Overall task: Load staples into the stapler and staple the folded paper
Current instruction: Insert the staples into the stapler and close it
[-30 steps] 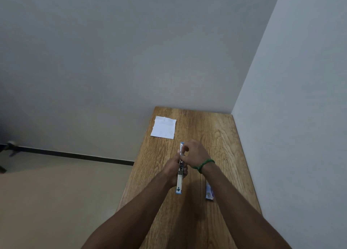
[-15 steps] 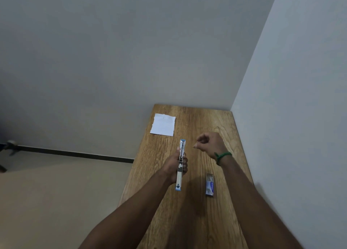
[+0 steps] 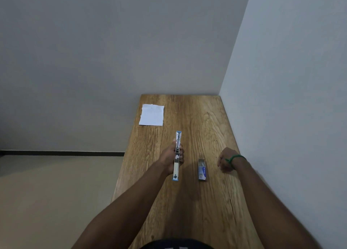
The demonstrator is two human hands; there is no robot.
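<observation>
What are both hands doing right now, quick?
Left hand: grips the stapler.
Right hand: fingers curled; whether it holds anything cannot be told.

The folded paper [image 3: 152,117] lies at the tabletop's [image 3: 197,121] far left corner. Nearer, at the middle, the left hand [image 3: 171,159] holds the stapler [image 3: 177,155] (lengthwise, pointing away). The staple box [image 3: 202,169] lies to its right, and the right hand [image 3: 226,160] further right, beside the wall [image 3: 281,98].

Head view — high, forward-down over table [image 3: 197,128]
</observation>
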